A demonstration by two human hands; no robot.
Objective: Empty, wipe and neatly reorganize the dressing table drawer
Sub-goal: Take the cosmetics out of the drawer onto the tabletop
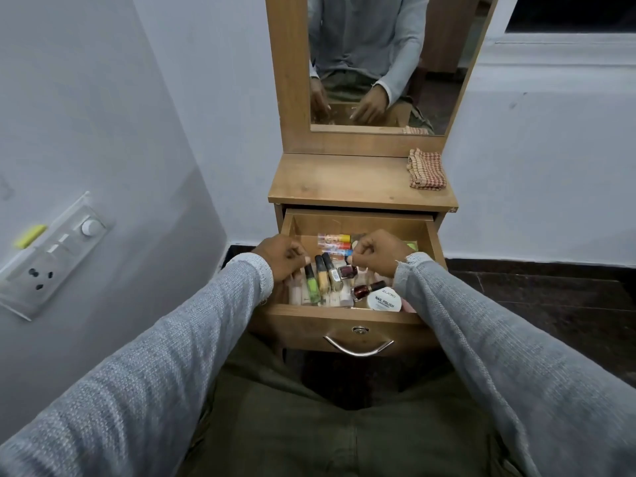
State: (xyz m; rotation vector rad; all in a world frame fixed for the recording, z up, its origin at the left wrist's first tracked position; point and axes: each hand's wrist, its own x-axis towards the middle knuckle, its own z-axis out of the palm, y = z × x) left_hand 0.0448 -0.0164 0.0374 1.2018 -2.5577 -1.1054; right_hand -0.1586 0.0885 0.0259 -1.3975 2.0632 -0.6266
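The dressing table drawer (344, 310) is pulled open and full of cosmetics. Green (311, 285), yellow (322, 278) and glittery (333, 275) nail polish bottles lie side by side, with two dark red bottles (366, 290) and a white round nail polish jar (384, 301) to their right. Clear tubes with coloured caps (334, 238) lie toward the back. My left hand (282, 256) is in the drawer's left side, fingers curled above the green bottle; what it holds is hidden. My right hand (378, 251) has curled fingers pinching at a blue-capped tube (347, 253).
A folded checked cloth (426, 168) lies on the right of the wooden table top (337, 182), below the mirror (378, 63). A wall switchboard (51, 253) is on the left wall. The drawer's metal handle (358, 348) is just above my lap.
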